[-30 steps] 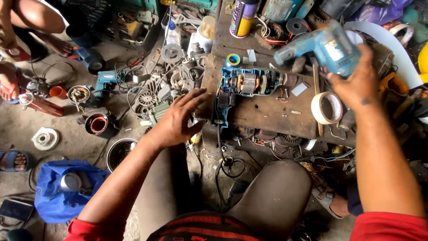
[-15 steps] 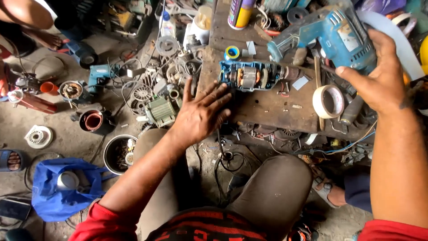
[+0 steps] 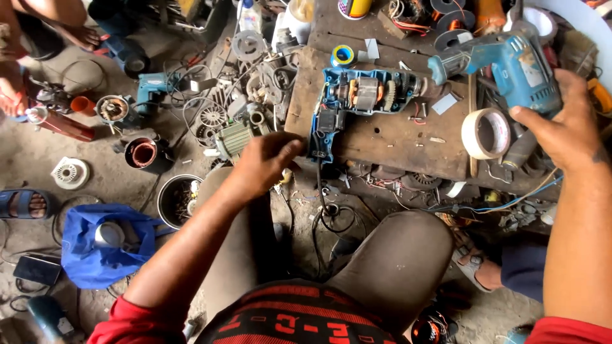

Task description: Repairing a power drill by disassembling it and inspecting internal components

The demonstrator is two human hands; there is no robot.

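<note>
The left hand [image 3: 266, 162], spread flat half a second ago, has now curled its fingers together at the near edge of the wooden surface [image 3: 389, 137], just beside the handle of the opened drill [image 3: 357, 102] with its motor windings bared. Whether it pinches anything cannot be told. The right hand [image 3: 564, 124] still grips the blue drill [image 3: 510, 60], lower than before, above the roll of masking tape [image 3: 486, 134].

The right hand [image 3: 564, 130] is covering the blue drill's [image 3: 510, 60] grip; the bench's [image 3: 389, 137] far edge is running out of frame.
</note>
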